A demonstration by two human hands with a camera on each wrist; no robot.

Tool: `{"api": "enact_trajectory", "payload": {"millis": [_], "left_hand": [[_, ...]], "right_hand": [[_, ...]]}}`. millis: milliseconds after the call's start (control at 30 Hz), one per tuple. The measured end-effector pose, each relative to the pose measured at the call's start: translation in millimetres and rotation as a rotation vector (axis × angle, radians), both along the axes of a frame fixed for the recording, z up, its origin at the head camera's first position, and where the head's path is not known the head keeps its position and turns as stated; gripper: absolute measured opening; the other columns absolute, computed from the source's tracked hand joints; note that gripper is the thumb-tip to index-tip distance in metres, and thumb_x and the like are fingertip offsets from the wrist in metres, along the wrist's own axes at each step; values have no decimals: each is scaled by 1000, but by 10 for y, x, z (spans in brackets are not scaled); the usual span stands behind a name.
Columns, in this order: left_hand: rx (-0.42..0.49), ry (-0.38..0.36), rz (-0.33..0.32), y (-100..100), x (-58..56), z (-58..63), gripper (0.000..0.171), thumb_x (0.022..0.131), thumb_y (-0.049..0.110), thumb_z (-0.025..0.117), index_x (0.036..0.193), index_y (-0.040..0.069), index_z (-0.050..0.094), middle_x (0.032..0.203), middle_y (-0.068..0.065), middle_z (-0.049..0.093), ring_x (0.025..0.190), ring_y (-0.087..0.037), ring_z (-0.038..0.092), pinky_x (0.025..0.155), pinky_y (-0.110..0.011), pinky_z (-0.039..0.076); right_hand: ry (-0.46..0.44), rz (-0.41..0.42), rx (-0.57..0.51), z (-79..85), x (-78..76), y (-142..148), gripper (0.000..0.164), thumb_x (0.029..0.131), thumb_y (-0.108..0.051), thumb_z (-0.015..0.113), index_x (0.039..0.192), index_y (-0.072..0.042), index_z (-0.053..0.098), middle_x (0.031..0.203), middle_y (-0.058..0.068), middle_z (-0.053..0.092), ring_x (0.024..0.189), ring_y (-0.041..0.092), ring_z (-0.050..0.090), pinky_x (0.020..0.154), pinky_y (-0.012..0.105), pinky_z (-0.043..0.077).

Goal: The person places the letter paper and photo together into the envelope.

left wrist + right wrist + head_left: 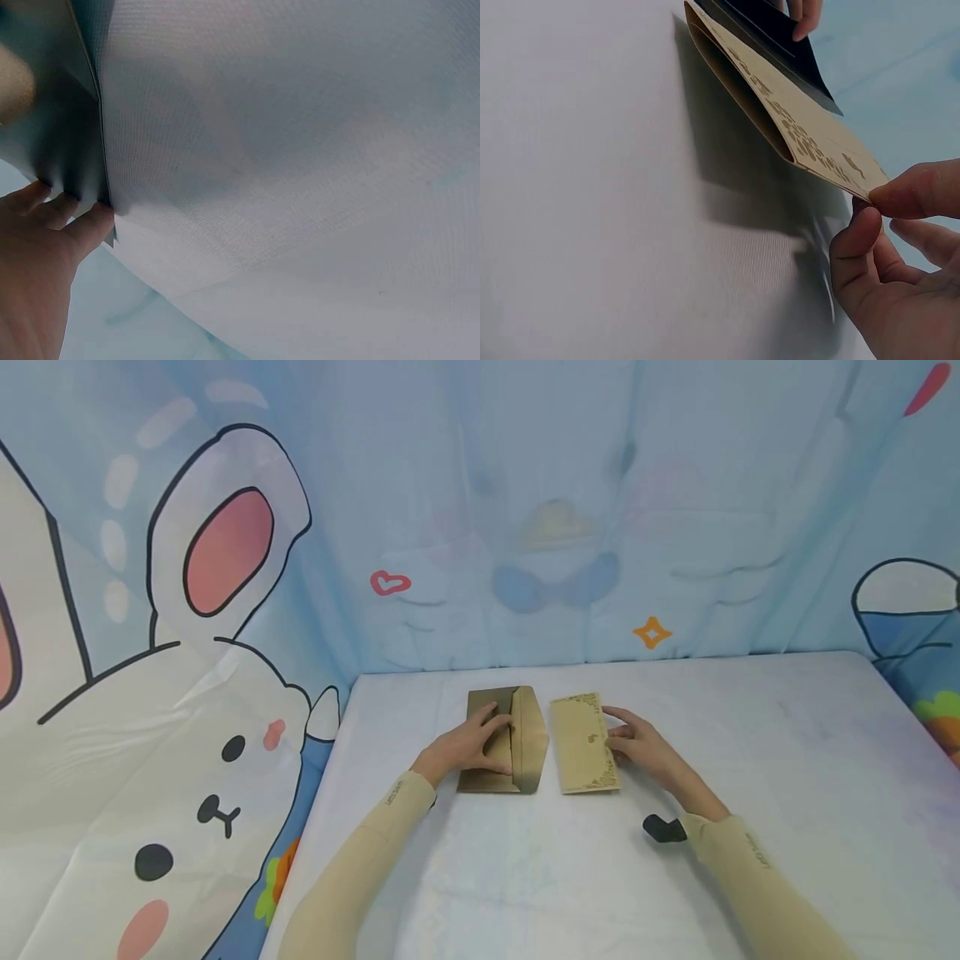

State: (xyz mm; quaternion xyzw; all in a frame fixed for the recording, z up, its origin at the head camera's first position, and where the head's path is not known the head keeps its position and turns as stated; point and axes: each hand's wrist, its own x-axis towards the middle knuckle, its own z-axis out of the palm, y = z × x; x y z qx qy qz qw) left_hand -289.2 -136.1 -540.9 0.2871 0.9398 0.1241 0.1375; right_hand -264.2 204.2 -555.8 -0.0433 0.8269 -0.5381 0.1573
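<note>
A brown paper envelope (491,778) lies at the left of the middle of the table, its flap (531,739) folded out to the right. My left hand (476,739) rests across it, fingers spread, thumb and fingertips near the pocket's edge. In the left wrist view, fingertips (94,219) touch the envelope's dark surface. Beside it, my right hand (645,746) pinches the right edge of a folded tan card (581,747) with printed floral corners. The right wrist view has thumb and fingertip on the card (840,150), which is tilted and slightly parted at its fold.
A white cloth covers the table (525,877). Behind it hangs a light blue curtain (450,485) with cartoon prints, a large rabbit (217,718) at the left. A black strap piece (663,828) sticks out by the right sleeve.
</note>
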Motion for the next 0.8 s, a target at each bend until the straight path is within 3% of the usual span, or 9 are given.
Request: {"api": "enact_trajectory", "payload": {"millis": [567, 800], "left_hand": [[6, 4, 13, -2, -14, 5, 94, 66, 72, 60, 144, 36, 20, 155, -6, 3, 140, -28, 21, 101, -47, 39], [-2, 6, 8, 5, -3, 16, 93, 68, 71, 60, 144, 36, 19, 155, -6, 2, 140, -27, 21, 101, -47, 39]], "right_hand": [[-10, 55, -93, 81, -68, -406, 61, 91, -9, 50, 146, -16, 24, 110, 21, 55, 77, 24, 52, 68, 33, 46], [-11, 34, -46, 52, -109, -542, 62, 90, -6, 51, 146, -13, 25, 110, 20, 57, 76, 21, 55, 67, 31, 47]]}}
